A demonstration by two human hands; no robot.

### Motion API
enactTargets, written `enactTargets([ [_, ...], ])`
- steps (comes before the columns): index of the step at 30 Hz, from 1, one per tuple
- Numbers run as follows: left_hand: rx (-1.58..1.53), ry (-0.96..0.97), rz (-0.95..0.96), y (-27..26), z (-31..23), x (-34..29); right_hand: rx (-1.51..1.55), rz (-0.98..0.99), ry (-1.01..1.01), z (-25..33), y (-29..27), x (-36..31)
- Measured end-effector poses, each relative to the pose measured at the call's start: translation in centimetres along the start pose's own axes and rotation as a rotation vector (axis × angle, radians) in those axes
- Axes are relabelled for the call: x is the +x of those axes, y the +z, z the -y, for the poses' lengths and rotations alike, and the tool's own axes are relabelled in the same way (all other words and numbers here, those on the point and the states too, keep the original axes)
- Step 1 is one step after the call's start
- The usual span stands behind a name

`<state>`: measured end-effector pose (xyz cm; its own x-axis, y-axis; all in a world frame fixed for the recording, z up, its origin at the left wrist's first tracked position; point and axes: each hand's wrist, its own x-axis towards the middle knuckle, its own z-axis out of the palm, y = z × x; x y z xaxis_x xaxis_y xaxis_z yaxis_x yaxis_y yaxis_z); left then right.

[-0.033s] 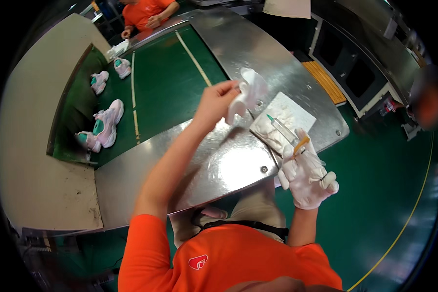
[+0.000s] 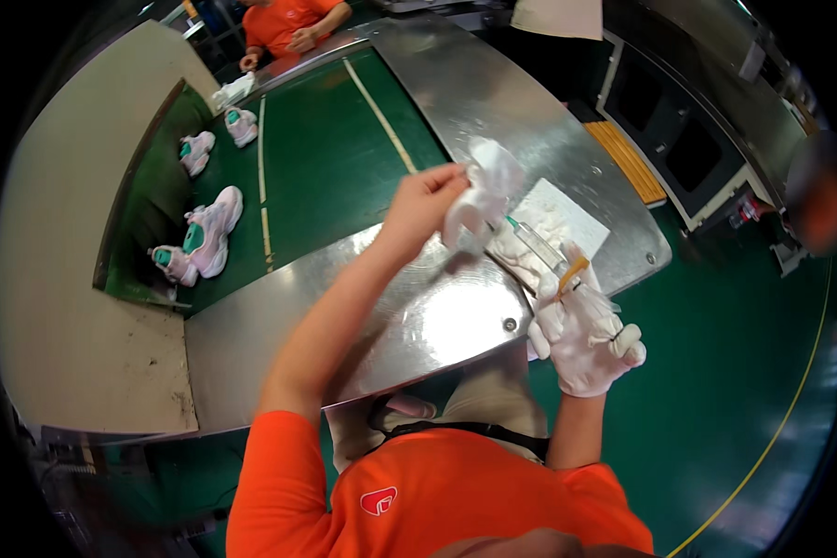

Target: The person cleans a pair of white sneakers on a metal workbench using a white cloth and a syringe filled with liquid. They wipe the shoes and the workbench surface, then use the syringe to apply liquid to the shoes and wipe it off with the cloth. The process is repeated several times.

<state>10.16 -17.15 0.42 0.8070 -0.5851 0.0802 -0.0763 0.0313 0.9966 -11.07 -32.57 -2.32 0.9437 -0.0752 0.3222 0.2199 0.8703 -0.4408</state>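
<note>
My bare left hand (image 2: pixel 428 206) is closed, its thumb and fingers pinching the edge of a white, curled piece (image 2: pixel 484 191) with a glossy, folded surface; I cannot make out its kind. It hangs above the metal table, close to the green tip of a clear syringe (image 2: pixel 538 246). Whether tip and piece touch, I cannot tell. My right hand (image 2: pixel 586 344), in a white glove, grips the rear of the syringe, partly hiding it. An amber strip (image 2: pixel 572 276) sticks up by its fingers. Beneath the syringe, a crumpled white cloth (image 2: pixel 521 251) lies on a pale flat pad (image 2: pixel 572 216).
A metal table (image 2: pixel 418 330) borders a green conveyor belt (image 2: pixel 316 149). Several white-and-pink shoes with teal insides, one a larger shoe (image 2: pixel 216 228), stand along its left side by a green panel (image 2: pixel 144 200). A co-worker in orange (image 2: pixel 284 23) sits at the far end.
My left hand has shifted slightly right with the white piece, bringing it nearer the syringe's green tip. My right hand has hardly moved.
</note>
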Motion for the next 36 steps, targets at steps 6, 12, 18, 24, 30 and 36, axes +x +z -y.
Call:
enactTargets([
  [6, -0.181, -0.049, 0.051, 0.8, -1.4, -4.7, 0.218, 0.142, 0.003, -2.6, 0.5, 1.8],
  [12, 0.026, 0.088, -0.052, 1.5, -0.8, -5.3, 0.205, 0.190, 0.046, -2.6, 1.3, 1.1],
  [18, -0.257, 0.037, -0.063, 1.2, -0.9, -4.5, 0.256, 0.167, 0.018, -1.7, 2.3, -0.2],
  [24, -0.389, -0.043, -0.110, 0.7, -0.1, -4.2, 0.256, 0.235, 0.018, -1.9, 2.2, 0.2],
  [30, -0.347, -0.046, 0.014, 1.8, -1.3, -4.8, 0.119, 0.112, 0.008, -2.8, 1.9, 0.4],
  [36, -0.061, 0.009, 0.003, 1.9, -1.4, -4.2, 0.142, 0.135, -0.003, -2.5, 0.7, -0.1],
])
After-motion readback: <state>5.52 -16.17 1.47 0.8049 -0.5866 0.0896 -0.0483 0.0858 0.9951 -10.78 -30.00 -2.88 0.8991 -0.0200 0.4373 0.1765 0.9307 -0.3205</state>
